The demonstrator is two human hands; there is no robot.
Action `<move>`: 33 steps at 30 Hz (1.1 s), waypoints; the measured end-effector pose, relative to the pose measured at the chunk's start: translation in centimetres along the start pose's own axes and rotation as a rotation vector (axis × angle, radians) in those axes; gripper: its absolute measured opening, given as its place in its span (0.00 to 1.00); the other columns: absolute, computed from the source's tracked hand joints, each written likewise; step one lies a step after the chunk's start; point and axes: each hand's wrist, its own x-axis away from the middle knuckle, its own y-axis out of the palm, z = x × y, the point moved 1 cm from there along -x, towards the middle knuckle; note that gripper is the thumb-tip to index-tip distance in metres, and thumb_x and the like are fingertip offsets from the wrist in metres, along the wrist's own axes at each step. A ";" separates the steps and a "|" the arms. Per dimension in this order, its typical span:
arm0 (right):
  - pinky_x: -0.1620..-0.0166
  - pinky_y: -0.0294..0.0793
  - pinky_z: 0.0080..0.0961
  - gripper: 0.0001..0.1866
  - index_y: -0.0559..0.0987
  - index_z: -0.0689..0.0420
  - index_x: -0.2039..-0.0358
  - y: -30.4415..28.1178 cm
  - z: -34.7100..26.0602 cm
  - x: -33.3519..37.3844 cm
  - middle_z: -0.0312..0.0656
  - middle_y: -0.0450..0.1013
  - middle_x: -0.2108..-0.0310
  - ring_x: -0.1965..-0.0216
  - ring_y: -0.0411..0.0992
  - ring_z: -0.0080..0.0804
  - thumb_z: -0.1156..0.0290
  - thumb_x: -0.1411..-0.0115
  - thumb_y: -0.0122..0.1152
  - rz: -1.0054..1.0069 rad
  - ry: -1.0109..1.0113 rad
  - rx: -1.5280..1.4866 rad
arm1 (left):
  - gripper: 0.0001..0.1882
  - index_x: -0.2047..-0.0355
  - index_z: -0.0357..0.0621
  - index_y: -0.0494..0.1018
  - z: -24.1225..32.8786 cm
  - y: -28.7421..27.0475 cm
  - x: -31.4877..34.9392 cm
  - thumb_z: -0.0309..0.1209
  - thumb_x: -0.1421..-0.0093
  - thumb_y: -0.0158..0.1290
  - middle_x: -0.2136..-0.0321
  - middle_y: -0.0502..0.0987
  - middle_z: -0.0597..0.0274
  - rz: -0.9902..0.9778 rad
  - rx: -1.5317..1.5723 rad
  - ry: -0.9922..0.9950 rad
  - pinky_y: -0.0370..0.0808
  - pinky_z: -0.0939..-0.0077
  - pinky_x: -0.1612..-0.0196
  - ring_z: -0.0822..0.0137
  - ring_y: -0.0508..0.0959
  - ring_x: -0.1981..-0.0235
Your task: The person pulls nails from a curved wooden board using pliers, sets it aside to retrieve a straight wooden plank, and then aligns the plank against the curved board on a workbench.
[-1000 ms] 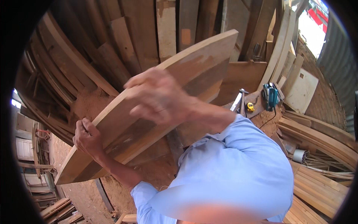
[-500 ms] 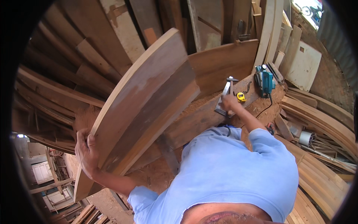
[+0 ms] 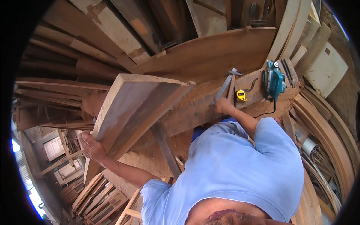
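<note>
My left hand is closed over the near left edge of a thick wooden board, which stands on edge and slants away from me. Ahead on the workbench plank, my right hand is closed around the lower end of a hammer's wooden handle. A metal square lies along the left of the handle, partly hidden by my hand. Just right of the hammer sits a yellow tape measure.
A teal power planer with a black cord rests at the plank's right end. Behind stands a wide brown panel. Stacked timber fills the right side, and more boards lean at the far left. Wood scraps lie lower left.
The held board's far end has dropped lower in view, uncovering more of the panel behind. My right hand has shifted slightly left, beside the square. The whole view has also turned a little.
</note>
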 end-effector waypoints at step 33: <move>0.68 0.77 0.39 0.11 0.78 0.60 0.65 3.7 -0.5 2.2 0.49 0.78 0.68 0.66 0.80 0.42 0.67 0.42 0.52 0.280 -0.086 0.314 | 0.21 0.71 0.41 0.70 0.3 4.4 -3.9 0.43 0.31 0.37 0.78 0.74 0.43 0.118 -0.047 -0.048 0.63 0.44 0.70 0.36 0.73 0.73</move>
